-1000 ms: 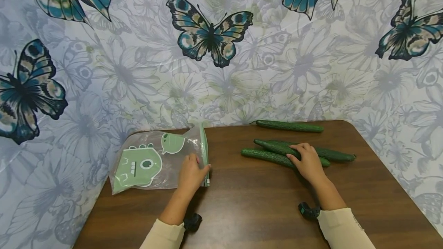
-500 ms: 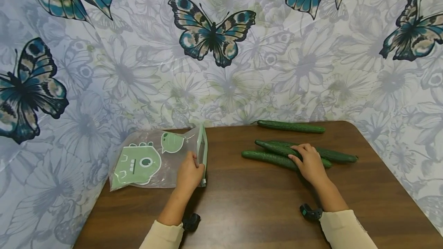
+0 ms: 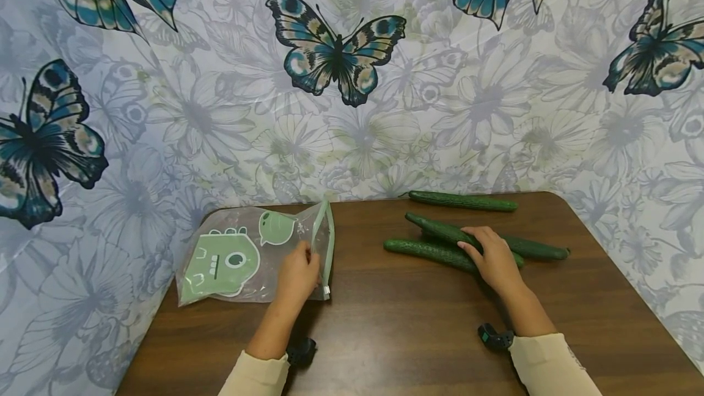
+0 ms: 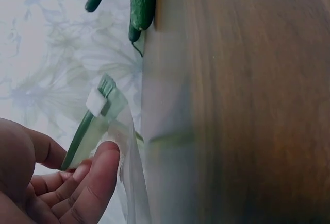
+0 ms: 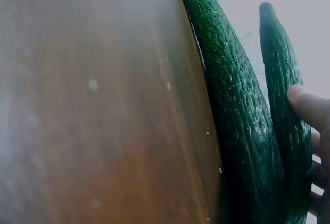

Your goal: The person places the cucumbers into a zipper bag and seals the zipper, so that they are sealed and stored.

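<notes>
On the left of the table lies a clear zip bag (image 3: 222, 261) with green cartoon prints. My left hand (image 3: 297, 277) pinches its film near the open edge. In the left wrist view, thumb and fingers hold the bag's mouth beside a white zip slider (image 4: 96, 102). My right hand (image 3: 497, 261) grips a cucumber (image 3: 431, 225) with its far end tilted up. Beneath it lies another cucumber (image 3: 423, 249), and one more cucumber (image 3: 541, 249) reaches out to the right. The right wrist view shows the thumb on the held cucumber (image 5: 281, 69).
A separate cucumber (image 3: 462, 201) lies along the table's back edge. The brown wooden table (image 3: 374, 335) meets a butterfly-print cloth (image 3: 352, 145) hanging behind it. A black wrist camera (image 3: 495, 337) sits at the right sleeve.
The left hand has shifted slightly left and now pinches the bag's edge, whose mouth has parted a little. The left end of the held cucumber has risen off the others.
</notes>
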The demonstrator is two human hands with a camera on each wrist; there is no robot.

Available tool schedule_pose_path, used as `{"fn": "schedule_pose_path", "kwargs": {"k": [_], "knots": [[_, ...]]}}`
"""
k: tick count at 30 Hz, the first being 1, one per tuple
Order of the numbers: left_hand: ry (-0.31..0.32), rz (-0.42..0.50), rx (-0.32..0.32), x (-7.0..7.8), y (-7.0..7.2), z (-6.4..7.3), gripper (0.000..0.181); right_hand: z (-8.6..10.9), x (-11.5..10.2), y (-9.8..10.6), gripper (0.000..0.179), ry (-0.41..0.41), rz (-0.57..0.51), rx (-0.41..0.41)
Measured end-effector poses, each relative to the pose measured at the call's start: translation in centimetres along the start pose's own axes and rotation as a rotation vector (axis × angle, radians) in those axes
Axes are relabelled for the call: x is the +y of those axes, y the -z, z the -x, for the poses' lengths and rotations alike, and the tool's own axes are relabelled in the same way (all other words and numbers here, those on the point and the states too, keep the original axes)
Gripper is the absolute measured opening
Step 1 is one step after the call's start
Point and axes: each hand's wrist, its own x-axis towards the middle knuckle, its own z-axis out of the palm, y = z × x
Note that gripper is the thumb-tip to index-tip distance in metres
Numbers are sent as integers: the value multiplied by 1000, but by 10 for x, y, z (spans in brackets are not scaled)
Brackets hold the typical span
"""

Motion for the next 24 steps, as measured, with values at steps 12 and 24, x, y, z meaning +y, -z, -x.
{"fn": "schedule_pose_path", "kwargs": {"k": [12, 24], "knots": [[3, 84, -40, 10, 3, 4, 7, -1, -13, 5, 42, 98, 14, 17], [14, 105, -117, 16, 2, 7, 5, 2, -33, 1, 43, 187, 31, -6]]}}
